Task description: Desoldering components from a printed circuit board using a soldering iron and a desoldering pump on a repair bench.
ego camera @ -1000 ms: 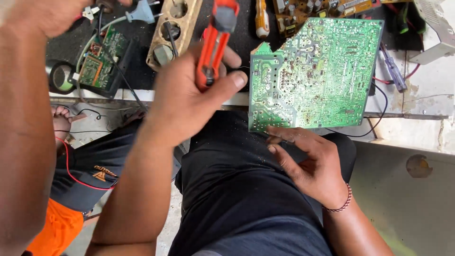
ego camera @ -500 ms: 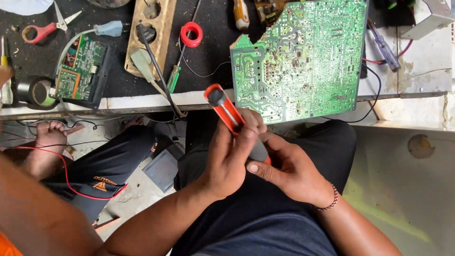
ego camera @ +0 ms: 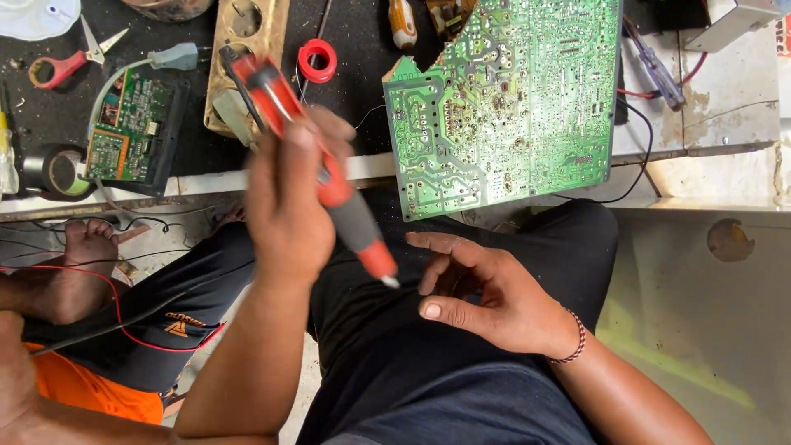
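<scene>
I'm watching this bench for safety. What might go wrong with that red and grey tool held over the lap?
1. The left hand holds the red and grey tool with its metal tip pointing toward the open right hand; a slip might jab the palm or the thigh.
2. The large green circuit board overhangs the bench edge; a knock from a knee or hand could tip it off.

tool (ego camera: 317,165): red-and-grey, long, handle-like body, blurred; probably a cutter or screwdriver
tool state: gripped around its middle in the left hand (ego camera: 288,214)
tool pose: tilted, red upper end toward the bench, lower red end with a pale tip pointing down
tool place: above the lap, just left of the green board (ego camera: 511,107), its tip near the right hand (ego camera: 486,297), not touching it
</scene>
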